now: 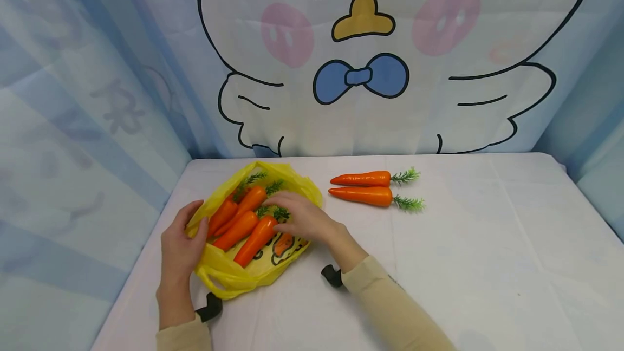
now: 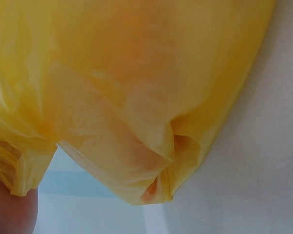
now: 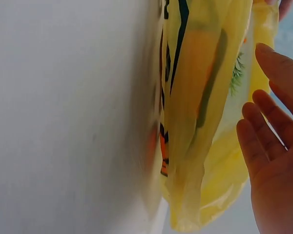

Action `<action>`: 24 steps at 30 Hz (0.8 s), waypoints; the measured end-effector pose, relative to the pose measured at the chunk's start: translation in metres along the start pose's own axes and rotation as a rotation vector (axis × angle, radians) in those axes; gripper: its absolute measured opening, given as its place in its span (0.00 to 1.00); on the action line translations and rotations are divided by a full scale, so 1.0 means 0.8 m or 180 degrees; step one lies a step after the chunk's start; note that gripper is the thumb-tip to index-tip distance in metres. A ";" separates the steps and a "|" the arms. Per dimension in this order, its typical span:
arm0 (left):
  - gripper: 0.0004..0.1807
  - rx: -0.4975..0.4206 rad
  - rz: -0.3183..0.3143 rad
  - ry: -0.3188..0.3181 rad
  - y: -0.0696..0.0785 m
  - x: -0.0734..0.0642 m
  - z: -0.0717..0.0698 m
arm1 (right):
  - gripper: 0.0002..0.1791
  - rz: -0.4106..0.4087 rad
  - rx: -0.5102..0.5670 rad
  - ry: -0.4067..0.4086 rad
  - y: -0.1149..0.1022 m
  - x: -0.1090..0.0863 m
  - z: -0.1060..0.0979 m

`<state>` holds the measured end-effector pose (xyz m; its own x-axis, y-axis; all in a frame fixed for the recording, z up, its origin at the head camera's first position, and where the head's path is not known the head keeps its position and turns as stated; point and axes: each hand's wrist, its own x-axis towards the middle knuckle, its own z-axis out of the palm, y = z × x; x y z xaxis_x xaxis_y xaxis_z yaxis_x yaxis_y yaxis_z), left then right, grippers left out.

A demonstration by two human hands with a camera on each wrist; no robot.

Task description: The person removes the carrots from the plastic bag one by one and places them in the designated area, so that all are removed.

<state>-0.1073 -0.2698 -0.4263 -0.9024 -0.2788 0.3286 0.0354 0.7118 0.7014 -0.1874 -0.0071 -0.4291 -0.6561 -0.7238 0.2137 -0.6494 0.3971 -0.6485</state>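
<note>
A yellow plastic bag (image 1: 221, 272) lies on the table with its mouth spread wide. Inside it are several glossy orange carrots (image 1: 255, 240) with green tops. My left hand (image 1: 182, 248) grips the bag's left rim, its thumb on the inner side. In the left wrist view, yellow plastic (image 2: 132, 97) fills most of the picture. Over the right part of the bag's mouth is my right hand (image 1: 307, 218), fingertips near the carrots' green tops. The right wrist view shows that hand (image 3: 278, 146) with spread, loosely bent fingers and nothing held.
Two more carrots lie side by side on the white table (image 1: 463, 264), right of the bag: an upper carrot (image 1: 363, 179) and a lower carrot (image 1: 363, 195). A curtain (image 1: 365, 123) with a cartoon print hangs behind the table. Black wrist pieces (image 1: 332, 276) sit by the sleeves.
</note>
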 end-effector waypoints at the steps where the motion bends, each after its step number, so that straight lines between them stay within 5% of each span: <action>1: 0.21 0.0001 0.0000 -0.0002 0.000 0.000 0.000 | 0.27 -0.0025 -0.0034 -0.0004 0.000 0.001 0.002; 24: 0.21 -0.0019 0.0013 0.0008 0.000 -0.001 -0.003 | 0.27 0.0017 -0.0021 -0.0264 -0.010 0.012 0.029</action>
<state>-0.1060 -0.2708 -0.4250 -0.9011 -0.2776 0.3330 0.0417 0.7091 0.7039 -0.1795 -0.0306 -0.4386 -0.6256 -0.7658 0.1487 -0.6486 0.4046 -0.6447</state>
